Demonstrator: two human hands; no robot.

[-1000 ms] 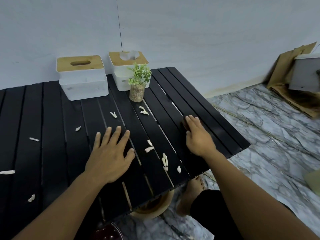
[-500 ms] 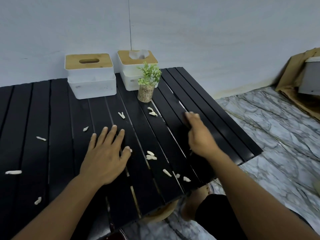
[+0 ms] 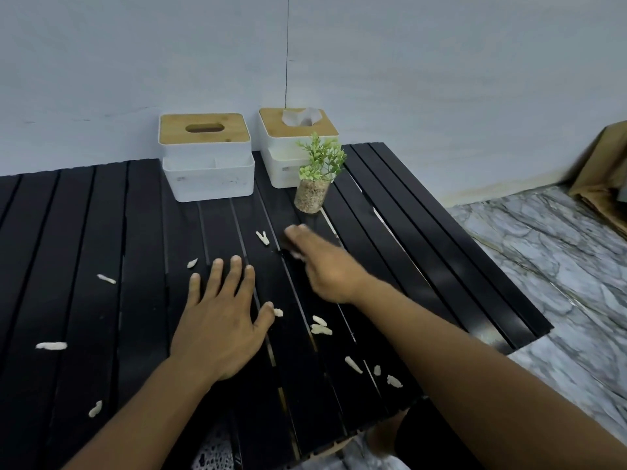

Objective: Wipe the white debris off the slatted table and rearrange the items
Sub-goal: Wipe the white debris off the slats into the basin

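- Left hand (image 3: 220, 320): lies palm down on the black slatted tabletop (image 3: 84, 232). Fingers are straight and spread, gripping nothing. The thumb tip is just beside one piece of debris.
- Right hand (image 3: 322, 266): blurred, low over the tabletop, reaching toward the far side. The fingers look extended, but I cannot tell whether they hold anything; a dark patch beneath them is unreadable.
- White debris (image 3: 320, 325): scattered in small pieces across the tabletop. There is a cluster near the front right edge, a pair just left of the right fingertips, and others well apart toward the left. Wiping is judged barely begun.
- Items: a tissue box (image 3: 205, 157) with an empty slot and a second tissue box (image 3: 297, 140) with a tissue protruding stand at the back by the wall. The plant jar (image 3: 310, 195) stands upright in front of the second tissue box, near the right hand.
- Risk one: the right hand is close to the plant jar. A fast sweep could clip and tip it, spilling its gravel.
- Risk two: there are open gaps between the slats. Pieces pushed across them could drop through or lodge there.
- Risk three: pieces near the front edge could be swept onto the marble floor (image 3: 543, 249) unless caught.
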